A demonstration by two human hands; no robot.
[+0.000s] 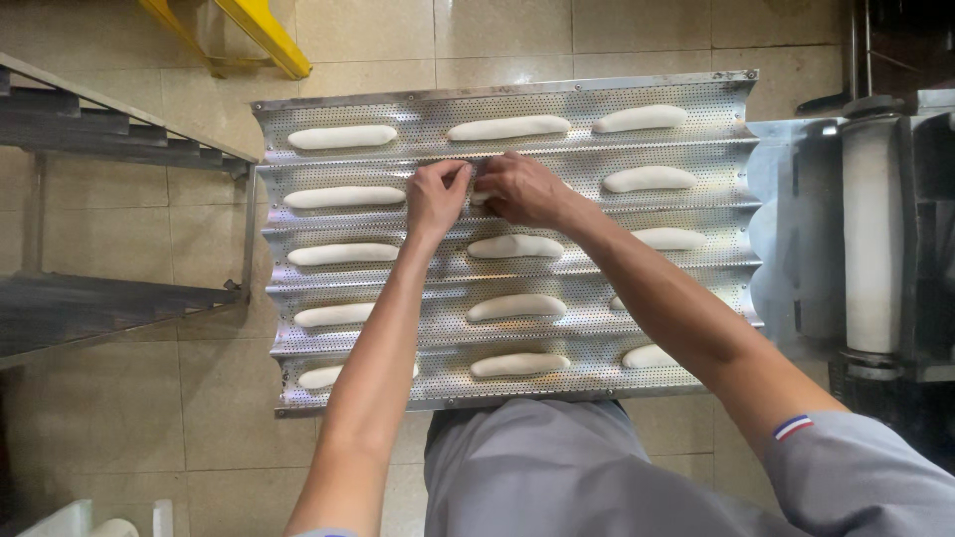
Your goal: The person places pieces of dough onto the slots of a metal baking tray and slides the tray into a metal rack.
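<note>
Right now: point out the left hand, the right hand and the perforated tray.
left hand (436,195), head view, on the back of the hand.
right hand (522,189), head view, on the knuckles.
perforated tray (736,99), head view, bare far right corner.

Bakery — perforated baguette tray (696,149), dough roller (871,239).

Before you sits a perforated, corrugated metal baguette tray (696,97) with five troughs running left to right, each carrying elongated white dough pieces (341,137) in three columns.
</note>
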